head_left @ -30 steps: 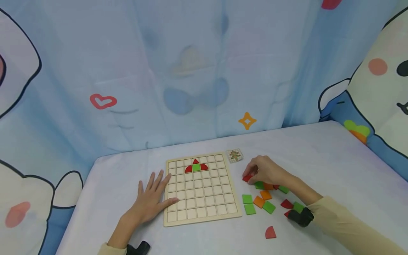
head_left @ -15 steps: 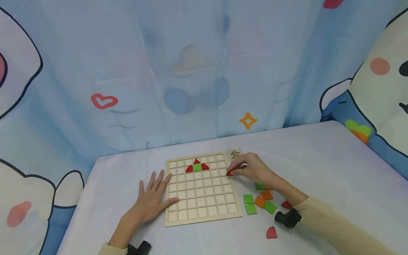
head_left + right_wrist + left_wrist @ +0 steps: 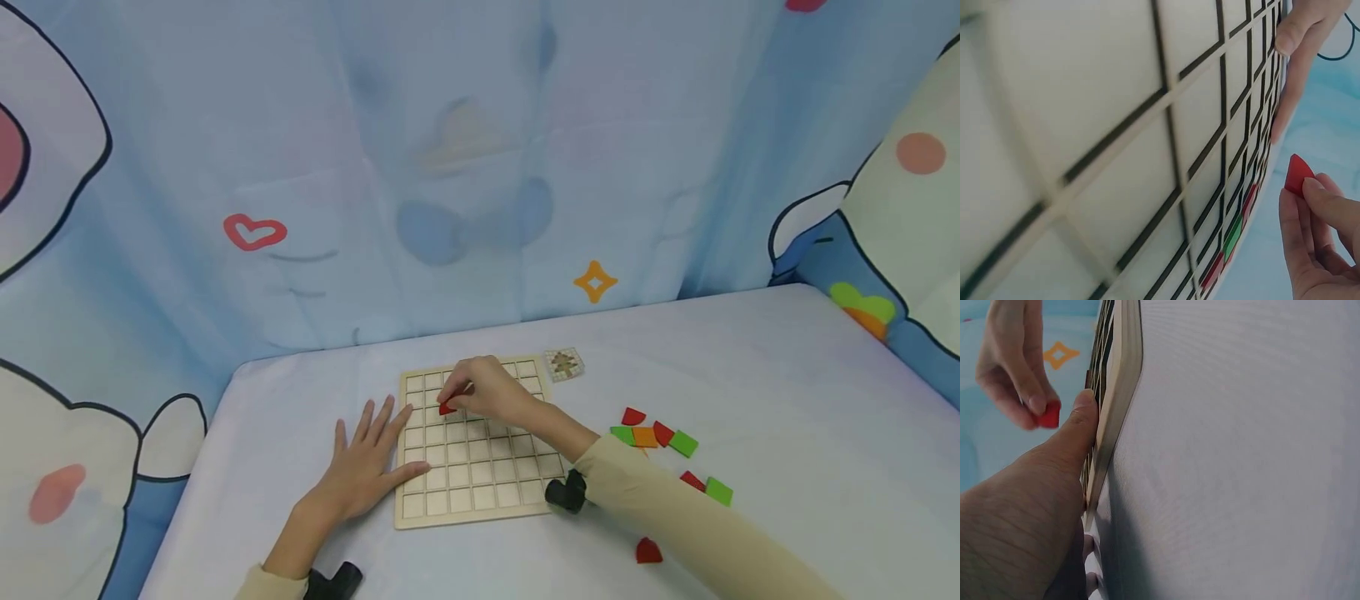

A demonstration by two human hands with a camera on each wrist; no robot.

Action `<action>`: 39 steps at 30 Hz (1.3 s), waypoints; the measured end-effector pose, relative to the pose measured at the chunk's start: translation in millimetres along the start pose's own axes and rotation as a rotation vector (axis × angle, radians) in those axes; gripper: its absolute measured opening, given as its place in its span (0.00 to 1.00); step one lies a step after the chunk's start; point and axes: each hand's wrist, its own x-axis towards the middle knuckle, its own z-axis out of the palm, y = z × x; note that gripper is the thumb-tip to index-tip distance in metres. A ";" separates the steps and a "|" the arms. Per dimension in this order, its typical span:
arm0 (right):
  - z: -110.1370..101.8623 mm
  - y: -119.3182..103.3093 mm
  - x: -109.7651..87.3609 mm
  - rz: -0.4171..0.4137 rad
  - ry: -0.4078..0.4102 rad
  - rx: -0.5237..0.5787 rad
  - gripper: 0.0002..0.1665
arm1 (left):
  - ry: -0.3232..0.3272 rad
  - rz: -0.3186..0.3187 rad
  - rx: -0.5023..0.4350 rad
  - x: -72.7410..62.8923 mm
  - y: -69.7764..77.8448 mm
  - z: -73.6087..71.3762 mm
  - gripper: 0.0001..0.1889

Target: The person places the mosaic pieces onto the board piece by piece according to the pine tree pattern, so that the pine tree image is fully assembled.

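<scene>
The right hand (image 3: 491, 392) pinches a red quarter-circle tile (image 3: 1297, 174) between thumb and fingers, over the upper left part of the wooden grid board (image 3: 480, 475). In the left wrist view the same red tile (image 3: 1051, 415) shows beyond the left thumb. Fingers spread, the left hand (image 3: 367, 471) lies flat at the board's left edge, its thumb and a fingertip overlapping the rim. A green square tile (image 3: 1232, 237) and red tiles (image 3: 1211, 272) sit in the grid in the right wrist view; the right hand hides them in the head view.
Right of the board lie several loose tiles, among them an orange tile (image 3: 645, 437), a green tile (image 3: 683, 443) and a red tile (image 3: 633, 416). Another red tile (image 3: 648, 551) lies nearer the front. A small pattern card (image 3: 564, 364) lies by the board's far right corner.
The right hand has picked up the red tile from the loose pile and carried it left, across to the board's upper left. The left hand stays at the board's edge.
</scene>
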 end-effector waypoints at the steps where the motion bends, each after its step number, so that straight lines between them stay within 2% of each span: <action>1: 3.0 -1.3 3.9 -0.007 -0.008 -0.005 0.05 | 0.001 0.003 -0.003 0.2 -0.1 -0.2 0.47; 6: 16.9 -4.8 16.8 -0.010 -0.036 -0.066 0.06 | -0.001 0.010 -0.014 0.5 -0.4 -0.8 0.47; 12: 26.0 -5.0 20.6 -0.007 -0.053 -0.152 0.07 | 0.043 0.027 -0.015 0.3 -1.5 2.0 0.47; 18: 24.9 -1.2 19.6 -0.023 -0.070 -0.177 0.08 | 0.016 0.009 -0.002 1.0 -1.1 0.2 0.47; 27: 23.4 -4.0 24.4 -0.078 -0.176 -0.265 0.09 | 0.099 0.049 -0.003 2.7 -10.7 12.0 0.48; 31: 23.8 -5.8 26.9 -0.102 -0.207 -0.322 0.10 | 0.089 0.043 0.000 2.0 -9.3 10.3 0.48; 39: 25.4 -8.1 25.0 -0.104 -0.225 -0.355 0.12 | 0.038 0.028 -0.007 -0.9 0.6 -0.1 0.47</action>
